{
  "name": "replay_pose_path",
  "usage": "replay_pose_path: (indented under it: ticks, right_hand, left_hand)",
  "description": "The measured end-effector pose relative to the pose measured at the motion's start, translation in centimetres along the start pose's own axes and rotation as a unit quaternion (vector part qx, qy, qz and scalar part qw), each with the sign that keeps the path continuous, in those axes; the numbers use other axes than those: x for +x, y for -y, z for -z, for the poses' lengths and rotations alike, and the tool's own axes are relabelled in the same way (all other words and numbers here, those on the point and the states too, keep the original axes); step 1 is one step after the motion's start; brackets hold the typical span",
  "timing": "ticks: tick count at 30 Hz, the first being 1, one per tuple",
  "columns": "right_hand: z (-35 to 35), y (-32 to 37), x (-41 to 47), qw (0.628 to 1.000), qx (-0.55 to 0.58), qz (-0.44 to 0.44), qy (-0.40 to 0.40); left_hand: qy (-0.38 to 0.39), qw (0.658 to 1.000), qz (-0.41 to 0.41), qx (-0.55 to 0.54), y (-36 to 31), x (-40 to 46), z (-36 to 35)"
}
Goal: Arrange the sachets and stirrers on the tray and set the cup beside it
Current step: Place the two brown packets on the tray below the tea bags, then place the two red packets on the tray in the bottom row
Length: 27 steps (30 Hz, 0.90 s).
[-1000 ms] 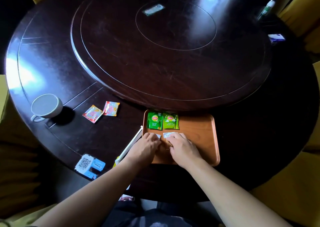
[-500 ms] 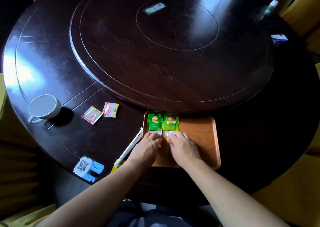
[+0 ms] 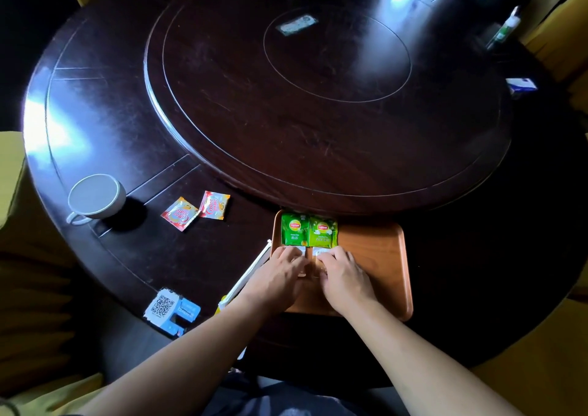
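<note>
Left hand (image 3: 281,272) and right hand (image 3: 342,274) press flat on white sachets (image 3: 319,251) on the tray (image 3: 375,256), gripping nothing — a sideways push could knock the green sachets (image 3: 308,230) askew; cup (image 3: 97,196) sits well apart.

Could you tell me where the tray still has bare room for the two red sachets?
The tray is bare right of the green sachets and right hand. Its left side is crowded: both hands, left hand included, cover white sachets.
</note>
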State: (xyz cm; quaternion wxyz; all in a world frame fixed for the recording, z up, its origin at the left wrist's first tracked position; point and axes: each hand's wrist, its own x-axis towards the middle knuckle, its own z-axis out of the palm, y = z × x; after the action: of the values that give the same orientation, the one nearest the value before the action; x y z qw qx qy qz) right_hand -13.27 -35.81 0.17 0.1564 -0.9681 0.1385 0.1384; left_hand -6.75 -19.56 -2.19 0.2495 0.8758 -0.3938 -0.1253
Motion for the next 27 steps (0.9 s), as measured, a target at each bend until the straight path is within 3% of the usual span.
replay_pose_path:
  ticks: [4,11,18,27]
  right_hand:
    - [0.5,0.6,0.1,1.0,0.006,-0.023,0.001]
    - [1.5,3.4,1.8,0.999,0.042,-0.018,0.0]
    - [1.7,9.4,5.8,0.996,0.034,0.056,0.053]
    - [1.0,17.9,12.2,0.987,-0.02,0.139,0.076]
  left_hand:
    - [-0.042,0.999,0.001,-0.008,1.2,-0.7,1.9]
    - [-0.016,0.99,0.143,-0.013,7.6,-3.9,7.1]
    - [-0.065,0.95,0.304,0.011,15.1,-7.1,10.7]
    - [-0.121,0.915,0.383,0.033,17.8,-5.5,11.9]
